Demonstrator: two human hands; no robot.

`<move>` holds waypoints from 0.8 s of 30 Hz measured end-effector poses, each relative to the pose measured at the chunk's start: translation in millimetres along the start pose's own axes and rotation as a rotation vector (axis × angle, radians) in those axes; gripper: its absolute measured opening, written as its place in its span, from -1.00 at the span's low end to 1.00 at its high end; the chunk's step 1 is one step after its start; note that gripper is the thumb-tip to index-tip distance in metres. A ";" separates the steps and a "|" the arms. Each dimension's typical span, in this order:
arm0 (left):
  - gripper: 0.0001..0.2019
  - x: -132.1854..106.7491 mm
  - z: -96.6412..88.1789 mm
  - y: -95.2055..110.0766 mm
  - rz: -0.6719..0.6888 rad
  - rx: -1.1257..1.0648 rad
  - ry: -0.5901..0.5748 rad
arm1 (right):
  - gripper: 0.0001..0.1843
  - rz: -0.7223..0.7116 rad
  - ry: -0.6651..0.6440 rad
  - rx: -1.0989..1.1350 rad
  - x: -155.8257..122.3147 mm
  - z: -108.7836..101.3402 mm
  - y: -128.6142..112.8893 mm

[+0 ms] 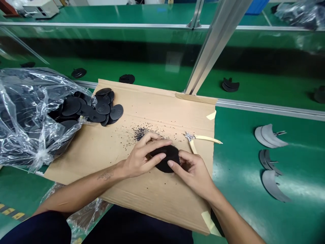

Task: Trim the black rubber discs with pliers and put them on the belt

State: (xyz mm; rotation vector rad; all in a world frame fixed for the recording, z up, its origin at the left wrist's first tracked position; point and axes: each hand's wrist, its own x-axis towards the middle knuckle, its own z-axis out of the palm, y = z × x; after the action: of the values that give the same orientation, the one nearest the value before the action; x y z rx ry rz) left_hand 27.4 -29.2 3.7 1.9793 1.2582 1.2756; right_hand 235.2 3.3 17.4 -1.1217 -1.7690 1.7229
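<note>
Our left hand and our right hand are both closed on a black disc. The left fingers curl over its left side, the right fingertips pinch its right edge, and neither hand has let go. The disc sits low and right of centre in the frame, over a cardboard sheet, and is partly hidden by our fingers; we cannot tell whether it touches the board.

Just above the left hand, small black crumbs scatter across the cardboard, thickest in one small heap. Just beside the right hand, pliers with yellow handles lie on the sheet, one handle reaching past its right edge.

Toward the upper left, a pile of black discs spills from a clear plastic bag at the left of the frame. Masking tape runs along the sheet's far edge. Beyond it, black pieces rest on a green work surface, while curved grey pieces lie at the right of the frame, below an aluminium rail.
</note>
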 end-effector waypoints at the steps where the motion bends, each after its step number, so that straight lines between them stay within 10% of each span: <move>1: -0.58 0.2 -0.4 -0.2 0.011 -0.002 -0.019 | -0.60 -0.002 -0.002 0.004 0.1 -0.2 0.3; 8: -0.57 -0.3 -0.7 -0.4 -0.075 -0.020 -0.117 | -0.57 -0.003 0.008 0.007 1.2 -0.5 -2.2; 24: -0.79 -0.1 3.6 -0.7 -0.034 0.050 0.087 | -0.59 -0.025 0.075 -0.059 1.6 -0.1 -0.6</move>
State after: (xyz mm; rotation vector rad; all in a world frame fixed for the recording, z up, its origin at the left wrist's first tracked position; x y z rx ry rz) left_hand 30.2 -28.6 1.5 1.9472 1.3713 1.3389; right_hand 234.2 4.7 17.6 -1.1682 -1.7912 1.6024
